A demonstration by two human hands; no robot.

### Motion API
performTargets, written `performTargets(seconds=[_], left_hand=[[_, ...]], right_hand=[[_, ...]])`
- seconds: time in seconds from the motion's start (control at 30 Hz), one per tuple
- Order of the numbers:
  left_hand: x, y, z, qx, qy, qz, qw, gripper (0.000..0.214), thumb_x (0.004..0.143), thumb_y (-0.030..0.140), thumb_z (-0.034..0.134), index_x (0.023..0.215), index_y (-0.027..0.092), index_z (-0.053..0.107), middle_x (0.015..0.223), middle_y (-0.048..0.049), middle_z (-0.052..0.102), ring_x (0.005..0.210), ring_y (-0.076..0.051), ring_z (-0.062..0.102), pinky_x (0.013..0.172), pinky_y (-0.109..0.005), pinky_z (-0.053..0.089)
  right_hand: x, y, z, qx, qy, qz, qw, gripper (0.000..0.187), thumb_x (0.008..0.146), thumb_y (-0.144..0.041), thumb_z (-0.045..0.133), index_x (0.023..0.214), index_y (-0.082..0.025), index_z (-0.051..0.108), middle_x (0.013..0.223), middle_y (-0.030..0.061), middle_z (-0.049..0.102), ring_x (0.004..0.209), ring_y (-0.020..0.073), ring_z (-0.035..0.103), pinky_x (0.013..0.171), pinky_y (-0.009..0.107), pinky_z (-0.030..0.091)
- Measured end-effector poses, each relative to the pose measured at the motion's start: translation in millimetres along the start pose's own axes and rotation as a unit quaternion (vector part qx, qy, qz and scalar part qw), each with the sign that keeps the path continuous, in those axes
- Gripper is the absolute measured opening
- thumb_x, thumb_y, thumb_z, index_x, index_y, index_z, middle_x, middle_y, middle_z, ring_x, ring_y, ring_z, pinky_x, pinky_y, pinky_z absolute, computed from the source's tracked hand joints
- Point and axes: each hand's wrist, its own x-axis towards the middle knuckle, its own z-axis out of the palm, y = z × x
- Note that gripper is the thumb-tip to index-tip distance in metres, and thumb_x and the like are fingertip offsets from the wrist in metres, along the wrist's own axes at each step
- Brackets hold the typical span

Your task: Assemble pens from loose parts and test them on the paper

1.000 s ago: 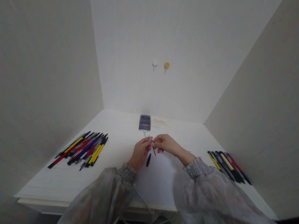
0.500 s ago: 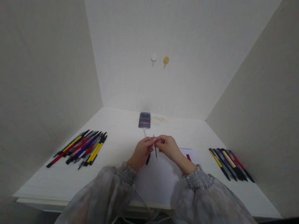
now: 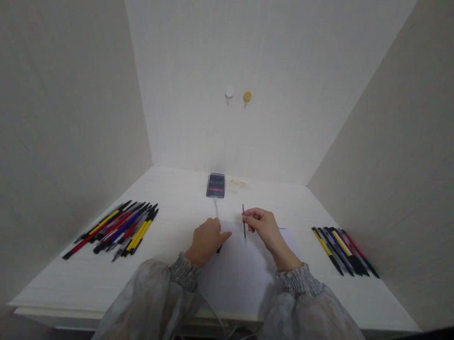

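My right hand (image 3: 263, 228) pinches a thin dark pen refill (image 3: 244, 228) between thumb and fingertips, its lower tip slanting down over a white sheet of paper (image 3: 238, 281). To the left, my left hand (image 3: 205, 241) is low at the sheet's left edge, back of the hand upward, thumb stretched away from the bent fingers. Just under that thumb shows the end of a black pen part (image 3: 219, 250); the rest is hidden by the hand. Whether the fingers touch it, I cannot tell.
A heap of mixed pens (image 3: 120, 228) lies on the left of the white table (image 3: 178, 197), and a neater row of pens (image 3: 345, 252) on the right. A phone (image 3: 216, 185) with a white cable (image 3: 216, 208) is at the back. Two hooks (image 3: 247, 97) are on the wall.
The hands were together around the thin refill. Now they are apart: my left hand has moved left and down with its thumb spread, while my right hand holds the refill further right.
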Motion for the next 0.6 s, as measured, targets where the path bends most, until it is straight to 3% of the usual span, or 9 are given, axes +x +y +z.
performTargets(seconds=[0.17,0.27,0.33,0.4,0.5,0.6], left_hand=[[-1,-6,4.1,0.031,-0.048,0.026,0.998,0.021,0.067,0.036,0.053,0.068,0.015,0.056,0.073,-0.009,0.058,0.073,-0.023,0.055,0.063,-0.03,0.036],[4,-5,5.1,-0.047,-0.027,0.015,0.998,0.018,0.065,0.033,0.055,0.058,0.016,0.054,0.063,-0.0071,0.057,0.066,-0.021,0.055,0.06,-0.029,0.035],[8,-3,4.0,-0.162,-0.022,0.005,0.987,0.021,0.066,0.035,0.055,0.057,0.016,0.052,0.054,-0.004,0.054,0.058,-0.017,0.053,0.056,-0.027,0.035],[12,-1,1.1,-0.333,-0.032,-0.018,0.942,0.026,0.07,0.04,0.051,0.06,0.016,0.051,0.049,-0.001,0.052,0.049,-0.013,0.05,0.051,-0.024,0.034],[15,2,-4.2,-0.574,-0.04,-0.064,0.815,0.028,0.072,0.042,0.05,0.064,0.015,0.051,0.055,-0.0007,0.055,0.049,-0.01,0.05,0.048,-0.021,0.035],[15,4,-6.3,-0.69,-0.047,-0.125,0.711,0.022,0.072,0.035,0.054,0.066,0.014,0.053,0.063,-0.0016,0.059,0.055,-0.009,0.054,0.05,-0.019,0.037]], right_hand=[[-3,6,0,0.014,-0.006,0.01,1.0,0.014,0.058,-0.024,0.062,0.067,-0.014,0.058,0.046,-0.0048,0.05,0.038,0.0063,0.043,0.038,0.019,0.032],[-6,6,2,0.001,-0.017,0.012,1.0,0.013,0.058,-0.024,0.062,0.067,-0.015,0.058,0.045,-0.005,0.05,0.038,0.0066,0.043,0.039,0.019,0.033],[-10,5,3,-0.009,-0.034,0.01,0.999,0.012,0.059,-0.023,0.061,0.067,-0.015,0.059,0.046,-0.0048,0.051,0.039,0.0067,0.043,0.039,0.02,0.033],[-13,3,4,-0.011,-0.061,0.012,0.998,0.013,0.059,-0.023,0.061,0.068,-0.015,0.059,0.048,-0.0039,0.053,0.039,0.0066,0.044,0.04,0.02,0.034],[-18,2,8,-0.003,-0.111,0.023,0.994,0.014,0.059,-0.023,0.061,0.069,-0.014,0.059,0.052,-0.0017,0.057,0.039,0.0063,0.044,0.04,0.02,0.033],[-21,4,12,0.009,-0.155,0.041,0.987,0.013,0.059,-0.021,0.06,0.069,-0.013,0.06,0.054,-0.0008,0.058,0.039,0.0057,0.043,0.039,0.019,0.032]])
